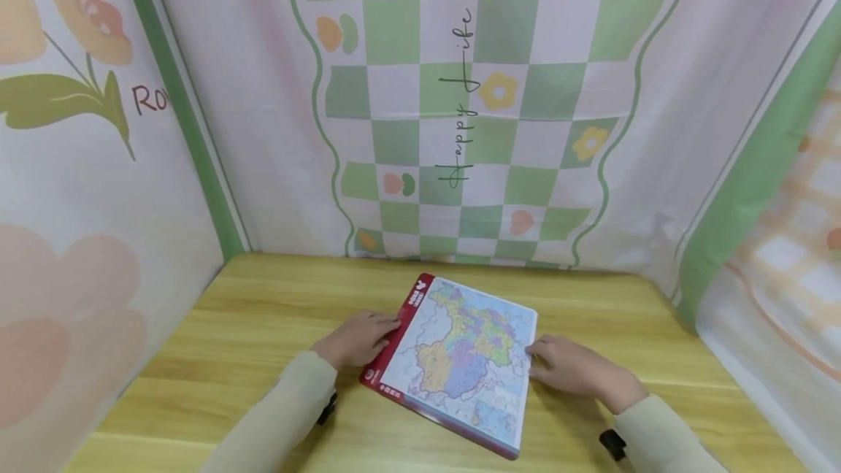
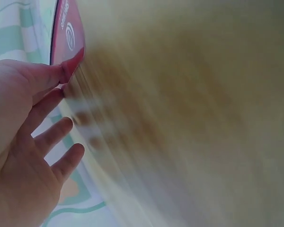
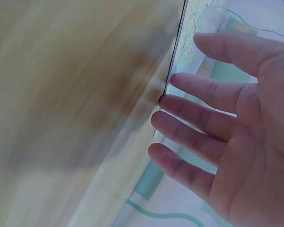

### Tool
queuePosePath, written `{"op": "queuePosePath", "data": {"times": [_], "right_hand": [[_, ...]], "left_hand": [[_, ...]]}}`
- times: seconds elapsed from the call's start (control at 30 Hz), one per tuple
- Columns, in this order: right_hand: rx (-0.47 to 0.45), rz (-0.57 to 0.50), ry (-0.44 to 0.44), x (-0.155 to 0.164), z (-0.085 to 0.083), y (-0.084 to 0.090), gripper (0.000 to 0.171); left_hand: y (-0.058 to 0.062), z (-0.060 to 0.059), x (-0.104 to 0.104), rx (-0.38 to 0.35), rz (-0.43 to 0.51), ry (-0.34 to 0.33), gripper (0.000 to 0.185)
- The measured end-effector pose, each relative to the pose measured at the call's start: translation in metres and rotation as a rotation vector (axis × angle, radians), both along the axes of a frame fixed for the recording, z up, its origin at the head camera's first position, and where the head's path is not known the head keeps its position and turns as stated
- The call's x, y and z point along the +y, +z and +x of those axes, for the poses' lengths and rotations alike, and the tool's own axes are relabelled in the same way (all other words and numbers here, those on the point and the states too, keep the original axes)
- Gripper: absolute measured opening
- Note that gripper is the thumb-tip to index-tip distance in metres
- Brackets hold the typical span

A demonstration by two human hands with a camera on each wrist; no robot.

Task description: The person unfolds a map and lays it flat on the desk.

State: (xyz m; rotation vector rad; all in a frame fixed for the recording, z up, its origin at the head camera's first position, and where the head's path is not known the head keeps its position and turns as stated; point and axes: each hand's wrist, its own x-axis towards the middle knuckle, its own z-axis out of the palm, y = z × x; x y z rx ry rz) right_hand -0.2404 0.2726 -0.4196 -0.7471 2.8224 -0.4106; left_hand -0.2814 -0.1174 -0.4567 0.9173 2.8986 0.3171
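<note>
A flat map board (image 1: 460, 345) with a coloured map and a red strip (image 1: 398, 334) along its left side lies at a slant on the table. My left hand (image 1: 358, 341) is at that red strip. In the left wrist view its thumb and index finger pinch the strip's edge, while the other fingers (image 2: 68, 158) are spread below. On the opposite side, my right hand (image 1: 578, 371) touches the board's edge with its fingertips. The right wrist view shows these fingers (image 3: 194, 116) nearly straight, with the thumb apart from them.
Wood-grain table top (image 1: 276, 298) surrounds the board. Behind it hangs a green-and-white checked curtain (image 1: 453, 93) with writing. Printed cloth panels (image 1: 85, 239) close off the left side and the right side (image 1: 788, 254). A dark band (image 1: 613, 444) shows at my right wrist.
</note>
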Motion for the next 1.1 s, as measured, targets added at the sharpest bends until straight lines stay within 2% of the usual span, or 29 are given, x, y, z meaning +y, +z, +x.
{"op": "queuePosePath", "data": {"times": [0.3, 0.57, 0.83, 1.1], "right_hand": [[0.001, 0.028, -0.005, -0.003, -0.013, -0.003, 0.051], [-0.022, 0.018, -0.017, -0.005, -0.020, -0.005, 0.055], [0.034, 0.030, 0.024, -0.008, -0.025, -0.011, 0.050], [0.024, 0.021, 0.000, -0.008, -0.028, -0.013, 0.050]], "left_hand": [[0.006, 0.013, 0.000, 0.002, -0.071, 0.027, 0.050], [0.003, 0.023, -0.002, 0.029, -0.049, 0.015, 0.051], [0.004, 0.033, -0.005, 0.040, -0.057, 0.012, 0.053], [0.004, 0.034, -0.006, 0.038, -0.025, 0.011, 0.054]]}}
